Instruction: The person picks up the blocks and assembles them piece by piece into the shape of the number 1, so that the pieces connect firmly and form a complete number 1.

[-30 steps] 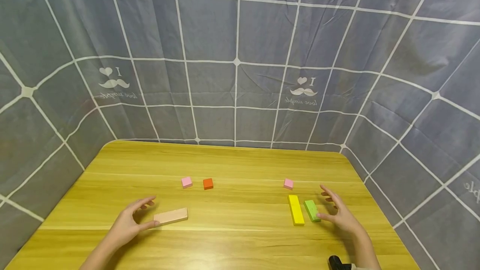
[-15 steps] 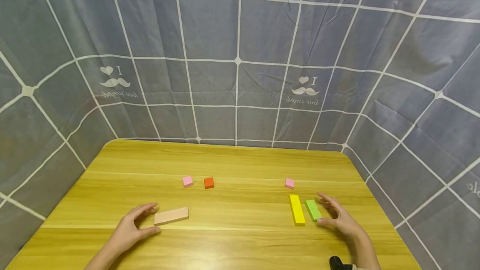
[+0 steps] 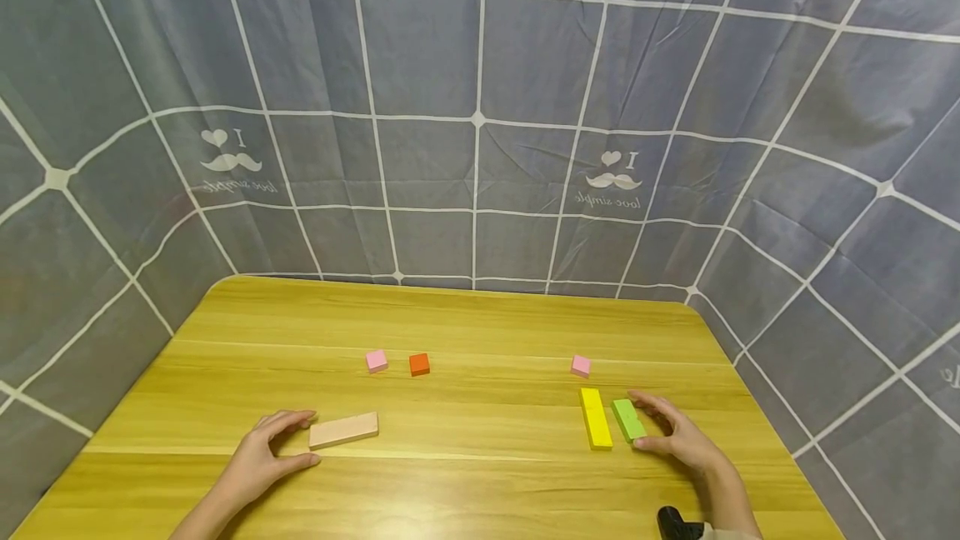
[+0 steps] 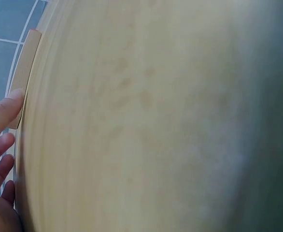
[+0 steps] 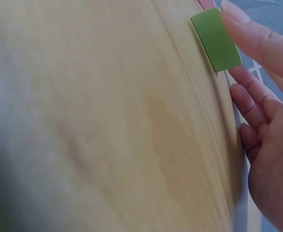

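My left hand (image 3: 258,457) is at the left end of a plain wooden block (image 3: 343,431), with thumb and forefinger spread on either side of that end. In the left wrist view the thumb (image 4: 6,111) overlaps the plain block (image 4: 26,72); contact is unclear. My right hand (image 3: 678,436) curves around the right side of a light green block (image 3: 628,421). Its thumb tip is at the near end, its forefinger by the far end. In the right wrist view the thumb (image 5: 262,41) crosses the green block's (image 5: 216,41) edge, and the other fingers bend loosely below.
Left of the green block lies a longer yellow block (image 3: 596,419). Farther back sit a small pink block (image 3: 581,366), a red block (image 3: 419,365) and another pink block (image 3: 377,361). A grey checked curtain (image 3: 480,190) surrounds the wooden table (image 3: 480,323).
The forefingers of both hands have come down toward the blocks, narrowing the gap to each thumb. My left thumb has shifted slightly off the plain block's near side. The blocks have stayed put.
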A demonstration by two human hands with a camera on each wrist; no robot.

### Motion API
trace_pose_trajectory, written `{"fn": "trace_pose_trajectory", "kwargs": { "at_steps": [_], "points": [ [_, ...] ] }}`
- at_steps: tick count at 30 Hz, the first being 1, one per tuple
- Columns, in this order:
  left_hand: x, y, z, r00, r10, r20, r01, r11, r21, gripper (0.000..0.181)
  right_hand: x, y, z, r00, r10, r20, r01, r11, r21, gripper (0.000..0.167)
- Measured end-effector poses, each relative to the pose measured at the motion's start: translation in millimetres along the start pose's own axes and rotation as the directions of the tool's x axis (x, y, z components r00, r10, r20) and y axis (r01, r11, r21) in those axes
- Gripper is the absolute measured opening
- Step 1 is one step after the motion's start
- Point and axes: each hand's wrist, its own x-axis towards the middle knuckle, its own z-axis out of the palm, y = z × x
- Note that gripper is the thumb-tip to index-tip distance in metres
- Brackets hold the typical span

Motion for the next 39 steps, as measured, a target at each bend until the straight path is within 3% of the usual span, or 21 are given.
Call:
{"fn": "trace_pose_trajectory", "kwargs": {
  "at_steps": [7, 23, 32, 39],
  "points": [
    [0.2, -0.9, 1.3, 1.0, 0.016, -0.012, -0.016, 0.999, 0.041, 0.047, 1.3, 0.7, -0.9, 0.998, 0.055, 0.028, -0.055, 0.998, 0.015, 0.069],
    [3.3, -3.1, 6.5, 0.999, 0.034, -0.04, -0.029, 0.995, 0.099, 0.041, 1.6, -0.2, -7.8, 0.993, 0.065, 0.104, -0.065, 0.998, 0.003, 0.066],
    [4.7, -2.7, 8.1, 0.996, 0.04, -0.075, -0.032, 0.993, 0.114, 0.04, 2.6, -0.5, -9.1, 0.993, 0.053, 0.109, -0.054, 0.998, 0.011, 0.064],
    [4.7, -0.6, 8.0, 0.996, 0.028, -0.081, -0.018, 0.992, 0.124, 0.037, 2.9, 0.3, -8.0, 0.99, 0.102, 0.102, -0.105, 0.994, 0.024, 0.064]
  ]
}}
